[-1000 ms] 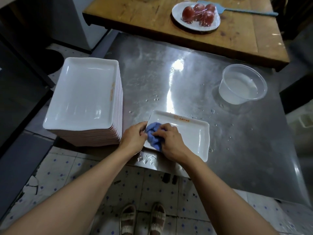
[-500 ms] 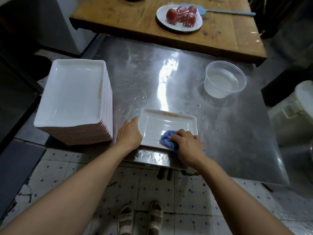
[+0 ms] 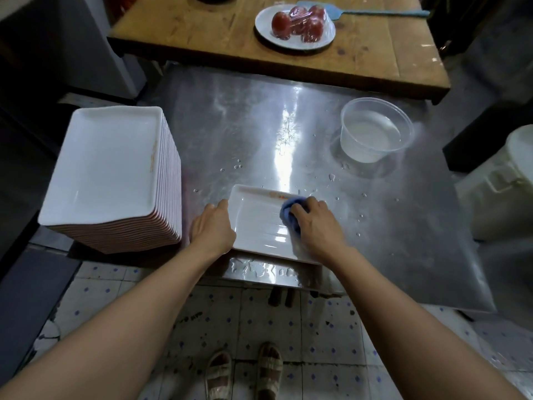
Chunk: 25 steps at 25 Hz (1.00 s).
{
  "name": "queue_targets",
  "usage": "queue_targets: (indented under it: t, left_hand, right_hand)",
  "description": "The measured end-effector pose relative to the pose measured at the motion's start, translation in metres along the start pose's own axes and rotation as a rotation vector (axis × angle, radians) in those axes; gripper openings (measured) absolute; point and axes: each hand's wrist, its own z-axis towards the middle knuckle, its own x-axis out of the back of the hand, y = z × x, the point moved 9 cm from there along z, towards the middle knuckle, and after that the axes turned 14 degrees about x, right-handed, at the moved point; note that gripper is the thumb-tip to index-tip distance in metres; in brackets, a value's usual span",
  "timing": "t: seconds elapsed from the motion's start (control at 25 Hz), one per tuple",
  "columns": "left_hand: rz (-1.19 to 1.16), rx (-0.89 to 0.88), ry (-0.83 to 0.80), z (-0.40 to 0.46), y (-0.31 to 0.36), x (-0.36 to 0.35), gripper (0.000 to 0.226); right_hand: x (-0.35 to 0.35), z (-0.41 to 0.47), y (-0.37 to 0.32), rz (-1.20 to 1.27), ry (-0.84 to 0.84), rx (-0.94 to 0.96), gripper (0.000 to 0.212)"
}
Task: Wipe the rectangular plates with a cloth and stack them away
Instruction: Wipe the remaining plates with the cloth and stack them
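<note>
Surface: a wet stainless steel table (image 3: 288,116) with scattered water drops, standing over a tiled floor (image 3: 288,327) with blue dots; a wooden table (image 3: 202,27) butts against its far edge.
Plate being wiped: a white rectangular plate (image 3: 253,223) lies flat at the steel table's near edge, about midway along it, with a faint orange mark on its far rim.
Cloth: a bunched blue cloth (image 3: 290,215) sits on the right part of that plate, near its far rim.
Right hand: the right hand (image 3: 317,223) covers the cloth, fingers curled over it and gripping it against the plate.
Left hand: the left hand (image 3: 213,226) rests at the plate's left edge, thumb on the rim; the fingers lie mostly straight on the steel beside it, not wrapped round anything.
Stack: a tall stack of white rectangular plates (image 3: 109,168) stands at the table's near left corner, overhanging the left edge, just beside the left hand.
Tub: a clear round plastic tub (image 3: 375,131) holding water stands towards the far right of the steel table, well apart from the plate.
Wooden table: a round white plate (image 3: 265,24) carries red tomatoes (image 3: 300,23) under cling film; a blue-handled flat tool (image 3: 360,13) lies beside it.
Right of the table: a white plastic bin (image 3: 501,186).
Floor: two sandalled feet (image 3: 245,373) below the near edge.
</note>
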Motion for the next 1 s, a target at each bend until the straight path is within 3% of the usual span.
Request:
queue_targets:
  t: [0.28, 0.4, 0.52, 0.64, 0.76, 1.0]
  left_hand:
    - [0.019, 0.061, 0.022, -0.005, 0.000, 0.003, 0.045]
    - [0.077, 0.101, 0.092, -0.020, -0.001, 0.011, 0.044]
    - [0.073, -0.151, 0.251, -0.049, 0.023, 0.021, 0.037]
    - [0.058, -0.494, 0.159, -0.077, 0.059, 0.004, 0.032]
    - [0.161, -0.535, 0.097, -0.081, 0.076, -0.013, 0.027]
    - [0.265, -0.595, 0.189, -0.085, 0.083, -0.019, 0.019]
  right_hand:
    - [0.002, -0.030, -0.024, 0.159, -0.160, 0.098, 0.029]
    - [0.029, -0.040, 0.002, 0.290, -0.027, -0.058, 0.027]
    - [0.049, -0.056, 0.036, 0.360, 0.142, -0.250, 0.030]
    - [0.048, -0.068, 0.054, 0.408, 0.195, -0.367, 0.034]
    - [0.043, -0.078, 0.061, 0.472, 0.246, -0.430, 0.032]
    - [0.047, -0.088, 0.063, 0.505, 0.336, -0.458, 0.022]
